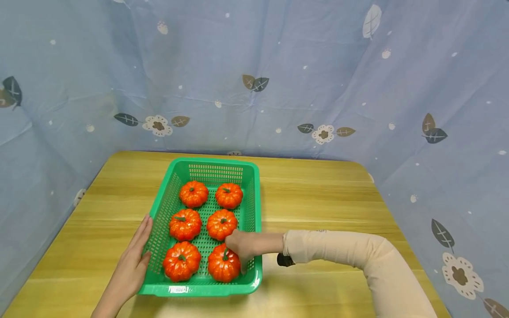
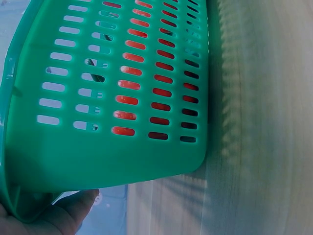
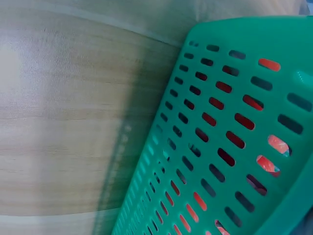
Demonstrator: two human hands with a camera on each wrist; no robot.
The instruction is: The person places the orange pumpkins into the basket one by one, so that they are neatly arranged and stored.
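Note:
A green plastic basket (image 1: 216, 160) with slotted walls stands on the table, holding several shiny orange pumpkins in two columns. My left hand (image 1: 130, 267) lies along the basket's left side, fingers fairly straight, touching the rim. In the left wrist view, part of that hand (image 2: 63, 215) shows at the end of the slotted wall (image 2: 98, 164). Reaching over the right rim, my right hand (image 1: 242, 245) holds the near-right pumpkin (image 1: 220, 267) at its upper right side; some fingers are hidden. The right wrist view shows only the outer basket wall (image 3: 195, 161), not the fingers.
Behind the near-right pumpkin sit a middle-right pumpkin (image 1: 222, 223) and a far-right pumpkin (image 1: 229, 195). The left column ends in a near-left pumpkin (image 1: 180, 263). Wooden tabletop (image 1: 314, 194) extends on both sides, and a patterned blue curtain (image 1: 222, 53) hangs around it.

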